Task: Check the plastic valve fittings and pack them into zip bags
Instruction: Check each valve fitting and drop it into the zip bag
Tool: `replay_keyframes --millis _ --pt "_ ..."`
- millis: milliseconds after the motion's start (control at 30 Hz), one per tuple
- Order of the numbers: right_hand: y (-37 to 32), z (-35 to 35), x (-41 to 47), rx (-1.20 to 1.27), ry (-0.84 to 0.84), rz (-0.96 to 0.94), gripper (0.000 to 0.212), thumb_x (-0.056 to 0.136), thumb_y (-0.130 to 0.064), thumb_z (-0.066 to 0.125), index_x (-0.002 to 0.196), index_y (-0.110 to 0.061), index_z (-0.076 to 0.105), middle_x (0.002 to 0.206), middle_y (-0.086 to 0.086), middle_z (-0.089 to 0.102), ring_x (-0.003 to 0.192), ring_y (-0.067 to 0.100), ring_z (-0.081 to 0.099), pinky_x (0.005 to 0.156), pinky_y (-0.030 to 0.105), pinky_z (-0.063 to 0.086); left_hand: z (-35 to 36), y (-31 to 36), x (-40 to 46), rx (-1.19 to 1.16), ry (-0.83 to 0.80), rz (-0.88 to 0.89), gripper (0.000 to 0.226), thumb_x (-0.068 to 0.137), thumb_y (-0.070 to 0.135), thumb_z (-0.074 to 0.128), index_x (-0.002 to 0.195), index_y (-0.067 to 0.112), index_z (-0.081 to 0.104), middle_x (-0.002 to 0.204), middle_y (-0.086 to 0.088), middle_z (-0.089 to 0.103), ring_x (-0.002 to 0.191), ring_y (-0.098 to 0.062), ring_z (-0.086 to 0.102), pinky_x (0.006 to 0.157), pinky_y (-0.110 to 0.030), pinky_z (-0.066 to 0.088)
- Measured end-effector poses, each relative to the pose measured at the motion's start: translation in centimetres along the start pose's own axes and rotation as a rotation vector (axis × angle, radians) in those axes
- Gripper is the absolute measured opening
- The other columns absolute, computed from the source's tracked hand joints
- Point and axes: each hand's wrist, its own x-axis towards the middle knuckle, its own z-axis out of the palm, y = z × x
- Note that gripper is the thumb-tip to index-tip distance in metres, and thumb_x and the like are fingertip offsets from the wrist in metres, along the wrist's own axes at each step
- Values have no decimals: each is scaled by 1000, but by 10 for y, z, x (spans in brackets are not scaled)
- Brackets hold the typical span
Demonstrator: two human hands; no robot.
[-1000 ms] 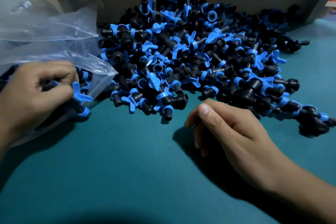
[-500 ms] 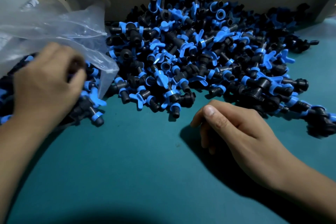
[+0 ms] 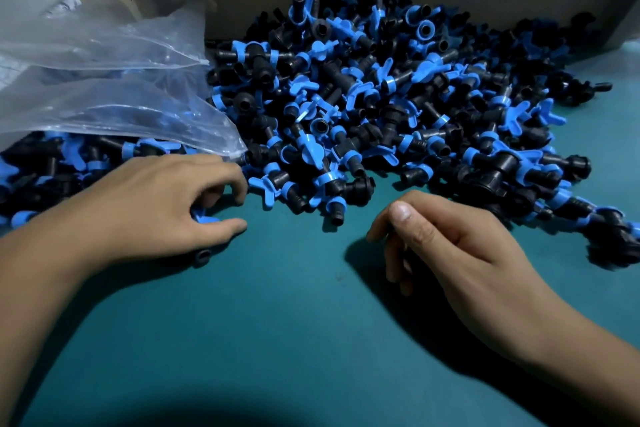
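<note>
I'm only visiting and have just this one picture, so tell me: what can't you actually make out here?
All from the head view:
- Fitting under the left hand: the palm covers it; only a blue tab and a black end show.
- Right hand: the curled fingers hide the palm, so whether it holds anything is unclear.
- Zip bag: cut off by the left edge; its seal is out of sight.
- Pile of fittings: flaws are too small to judge.

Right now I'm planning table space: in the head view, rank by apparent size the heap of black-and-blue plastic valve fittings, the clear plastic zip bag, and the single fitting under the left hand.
1. Heap of black-and-blue plastic valve fittings
2. Clear plastic zip bag
3. Single fitting, mostly hidden under the left hand
</note>
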Motion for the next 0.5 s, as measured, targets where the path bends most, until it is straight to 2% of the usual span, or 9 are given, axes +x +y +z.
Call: replay_keyframes --millis 167,267,367,500 --pt "1 0 2 30 3 13 37 106 -47 49 95 -20 73 72 5 70 60 20 66 58 26 50 -7 -6 -5 -119 -42 -12 45 71 84 56 110 62 57 100 22 59 88 -3 59 65 -35 51" --pt "2 -1 3 27 4 12 37 107 -46 49 94 -20 73 70 6 70 60 21 66 58 26 50 -10 -7 -7 -163 -76 -39 68 58 96 59 121 71 53 106 29 58 91 2 59 67 -35 55" --pt "2 -1 5 70 11 23 39 107 -44 49 92 -18 73 69 8 70 58 19 64 58 24 48 -11 -9 -16 -221 -85 -45 93 44 104 63 130 70 51 110 31 60 95 1 61 69 -37 58" --pt "1 0 6 111 11 38 40 107 -44 50 90 -16 74 67 11 69 56 18 61 56 24 48 -9 -13 -18 -279 -119 -36 101 40 102 67 133 70 50 113 29 60 102 1 60 80 -38 58"
